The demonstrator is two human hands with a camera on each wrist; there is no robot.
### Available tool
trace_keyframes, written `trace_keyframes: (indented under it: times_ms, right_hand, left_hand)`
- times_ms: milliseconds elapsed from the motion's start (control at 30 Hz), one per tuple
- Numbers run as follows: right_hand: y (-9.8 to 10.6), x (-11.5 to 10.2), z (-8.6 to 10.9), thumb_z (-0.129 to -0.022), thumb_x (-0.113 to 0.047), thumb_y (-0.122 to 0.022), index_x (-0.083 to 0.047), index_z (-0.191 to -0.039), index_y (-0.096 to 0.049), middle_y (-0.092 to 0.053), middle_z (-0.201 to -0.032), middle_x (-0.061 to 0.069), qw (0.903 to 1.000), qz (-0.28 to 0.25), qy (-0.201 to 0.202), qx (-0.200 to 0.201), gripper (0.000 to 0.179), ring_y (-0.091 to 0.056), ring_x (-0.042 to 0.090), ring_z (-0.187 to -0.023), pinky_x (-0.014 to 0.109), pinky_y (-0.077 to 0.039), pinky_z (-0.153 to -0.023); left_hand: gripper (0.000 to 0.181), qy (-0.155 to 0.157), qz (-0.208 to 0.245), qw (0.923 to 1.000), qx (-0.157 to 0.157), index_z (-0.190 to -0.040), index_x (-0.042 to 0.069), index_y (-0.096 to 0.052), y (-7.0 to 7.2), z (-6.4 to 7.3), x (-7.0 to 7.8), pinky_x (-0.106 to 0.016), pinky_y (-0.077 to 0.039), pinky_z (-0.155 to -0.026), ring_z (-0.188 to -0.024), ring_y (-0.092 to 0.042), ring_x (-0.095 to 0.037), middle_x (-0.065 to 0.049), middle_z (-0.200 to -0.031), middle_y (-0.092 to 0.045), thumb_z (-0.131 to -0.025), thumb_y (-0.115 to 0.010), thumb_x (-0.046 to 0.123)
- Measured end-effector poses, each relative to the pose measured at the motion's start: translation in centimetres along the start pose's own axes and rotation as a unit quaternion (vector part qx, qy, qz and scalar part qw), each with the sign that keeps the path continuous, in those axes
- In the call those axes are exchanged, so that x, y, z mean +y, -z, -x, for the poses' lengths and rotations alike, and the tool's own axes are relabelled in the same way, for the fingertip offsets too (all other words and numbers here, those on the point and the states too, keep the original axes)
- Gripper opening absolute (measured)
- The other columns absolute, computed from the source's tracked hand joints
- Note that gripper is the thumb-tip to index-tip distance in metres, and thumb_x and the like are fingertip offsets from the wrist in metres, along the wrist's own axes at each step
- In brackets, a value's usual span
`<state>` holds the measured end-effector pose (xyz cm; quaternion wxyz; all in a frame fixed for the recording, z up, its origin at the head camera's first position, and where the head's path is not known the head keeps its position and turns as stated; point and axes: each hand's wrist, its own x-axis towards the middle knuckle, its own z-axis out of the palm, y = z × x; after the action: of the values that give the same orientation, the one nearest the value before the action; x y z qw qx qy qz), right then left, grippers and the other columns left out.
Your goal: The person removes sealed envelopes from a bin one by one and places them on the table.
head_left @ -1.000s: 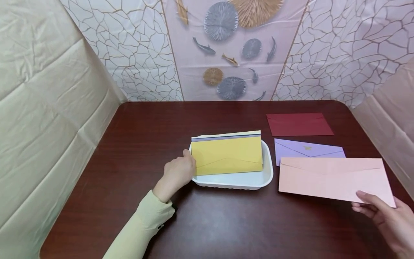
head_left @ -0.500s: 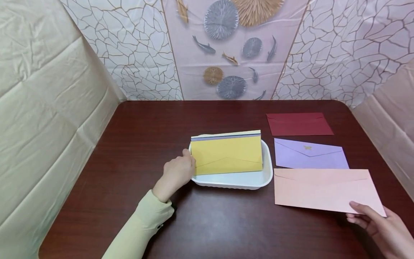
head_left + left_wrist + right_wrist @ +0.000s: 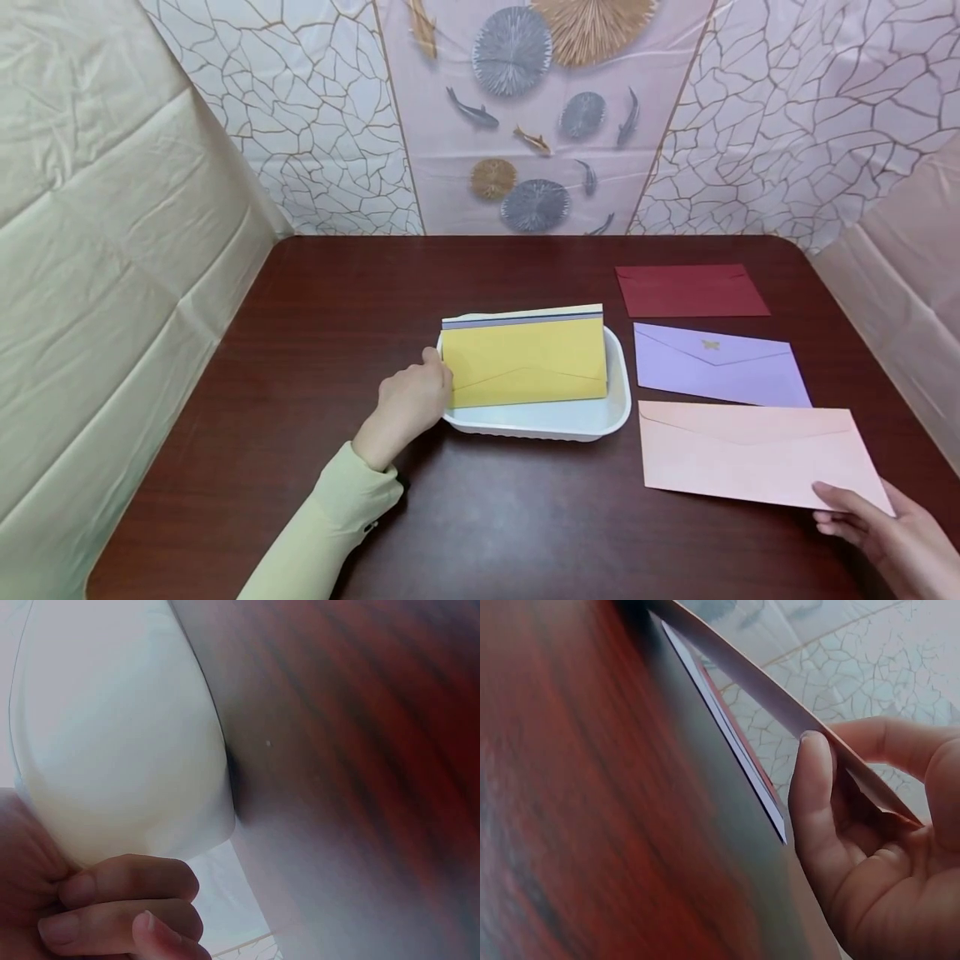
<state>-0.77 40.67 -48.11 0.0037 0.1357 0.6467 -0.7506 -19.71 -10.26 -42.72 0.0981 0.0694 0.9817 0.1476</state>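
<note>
My right hand (image 3: 888,533) pinches the lower right corner of a pink envelope (image 3: 750,450) between thumb and fingers. In the right wrist view, the gripped end of that envelope is tilted up off the table. At the middle of the table, my left hand (image 3: 408,404) grips the left rim of a white plastic tray (image 3: 555,417); the left wrist view has its fingers (image 3: 127,892) curled at the tray's wall. A yellow envelope (image 3: 525,358) leans at the front of the tray, with several edges of other envelopes showing behind it.
Just beyond the pink envelope lies a lilac envelope (image 3: 720,367) with a small gold mark. Farther back is a dark red envelope (image 3: 690,292). Patterned cloth (image 3: 345,133) hangs along the table's far edge, and pale cloth (image 3: 135,275) borders the left side.
My right hand has drawn the pink envelope toward me and lowered it, so the lilac envelope is now uncovered. My left hand and the tray stay where they were.
</note>
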Motion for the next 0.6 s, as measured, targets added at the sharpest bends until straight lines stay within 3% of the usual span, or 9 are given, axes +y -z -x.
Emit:
trace_keyframes:
  times_ms: [300,467,600]
  right_hand:
    - [0.22,-0.01,-0.14,-0.1,-0.006,-0.062,-0.027,-0.101,-0.062,-0.064,-0.074,-0.002,0.99,0.119,-0.054,0.054,0.021,-0.059,0.011,-0.064,0.024,-0.046,-0.057]
    - [0.18,-0.14,-0.15,-0.099,-0.011,-0.064,-0.026,-0.094,-0.06,-0.06,-0.068,-0.003,0.9774,0.194,-0.06,0.06,0.017,-0.053,0.012,-0.06,0.026,-0.043,-0.055]
    - [-0.09,-0.46,-0.06,-0.099,-0.015,-0.065,-0.03,-0.091,-0.059,-0.06,-0.067,-0.005,0.9583,0.273,-0.055,0.063,0.017,-0.053,0.011,-0.059,0.026,-0.044,-0.056]
  left_hand:
    - [0.028,0.0,0.0,1.0,-0.001,-0.095,0.004,-0.043,0.05,-0.08,0.09,-0.049,-0.046,-0.053,-0.055,-0.057,-0.031,-0.011,-0.063,-0.054,-0.107,-0.031,0.026]
    - [0.028,0.003,-0.004,1.0,-0.001,-0.096,0.004,-0.043,0.04,-0.12,0.07,-0.049,-0.046,-0.053,-0.056,-0.057,-0.031,-0.012,-0.064,-0.054,-0.107,-0.032,0.026]
    - [0.027,0.003,-0.006,1.0,-0.003,-0.097,0.004,-0.043,0.01,-0.15,0.03,-0.049,-0.046,-0.053,-0.057,-0.057,-0.031,-0.012,-0.065,-0.054,-0.107,-0.031,0.026]
